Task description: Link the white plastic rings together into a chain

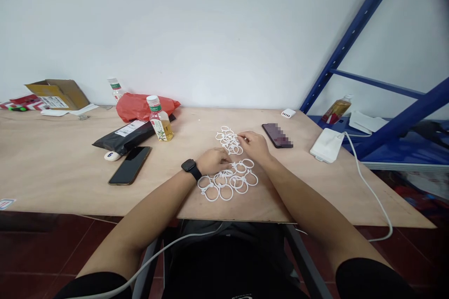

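White plastic rings with small clasps lie in two groups on the wooden table: a smaller far pile (227,144) and a wider near group (226,192). My left hand (213,161), with a black watch (190,167) on its wrist, rests at the upper left edge of the near group. Its fingers are curled, and the fingertips close on a ring there. At the right side of the far pile, my right hand (255,145) has thumb and forefinger pinched on a ring's edge. The exact grip of both hands is partly hidden by the fingers.
To the left are a phone (129,166), a black parcel (119,138), a drink bottle (160,121) and a red bag (133,106). On the right lie another phone (277,135) and a white power bank (327,145) with a cable. Blue shelving (351,23) stands beyond.
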`<action>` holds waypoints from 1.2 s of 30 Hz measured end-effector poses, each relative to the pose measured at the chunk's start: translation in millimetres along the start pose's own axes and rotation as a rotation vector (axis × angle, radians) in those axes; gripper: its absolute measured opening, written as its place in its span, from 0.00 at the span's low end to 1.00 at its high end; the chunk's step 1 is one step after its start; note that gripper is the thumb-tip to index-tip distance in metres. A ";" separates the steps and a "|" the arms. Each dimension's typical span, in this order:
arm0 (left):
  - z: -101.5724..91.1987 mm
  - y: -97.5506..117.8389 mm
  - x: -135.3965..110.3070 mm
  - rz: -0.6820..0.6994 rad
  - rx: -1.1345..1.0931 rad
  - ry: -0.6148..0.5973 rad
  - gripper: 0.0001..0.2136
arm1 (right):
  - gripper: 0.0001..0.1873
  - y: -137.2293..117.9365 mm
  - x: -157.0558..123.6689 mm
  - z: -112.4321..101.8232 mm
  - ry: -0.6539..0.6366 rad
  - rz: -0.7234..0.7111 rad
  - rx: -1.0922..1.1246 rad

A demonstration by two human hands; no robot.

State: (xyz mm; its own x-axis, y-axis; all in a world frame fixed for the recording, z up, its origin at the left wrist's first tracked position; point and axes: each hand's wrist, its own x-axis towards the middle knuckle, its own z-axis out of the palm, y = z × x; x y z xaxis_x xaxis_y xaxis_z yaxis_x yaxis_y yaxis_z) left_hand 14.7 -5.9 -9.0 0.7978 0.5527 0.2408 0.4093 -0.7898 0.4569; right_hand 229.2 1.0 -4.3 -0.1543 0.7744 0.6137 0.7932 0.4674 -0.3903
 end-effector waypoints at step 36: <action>-13.4 -12.2 -3.8 -0.067 -0.164 0.554 0.06 | 0.12 -22.1 -9.0 -0.5 -0.287 -0.094 0.139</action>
State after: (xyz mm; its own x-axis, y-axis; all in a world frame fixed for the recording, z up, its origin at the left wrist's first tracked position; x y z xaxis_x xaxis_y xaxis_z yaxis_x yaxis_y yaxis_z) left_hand 0.7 5.2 -4.0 0.4038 0.6920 0.5985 0.3422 -0.7209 0.6027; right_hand 213.3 -16.6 -0.9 -0.3981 0.8043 0.4411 0.6829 0.5809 -0.4429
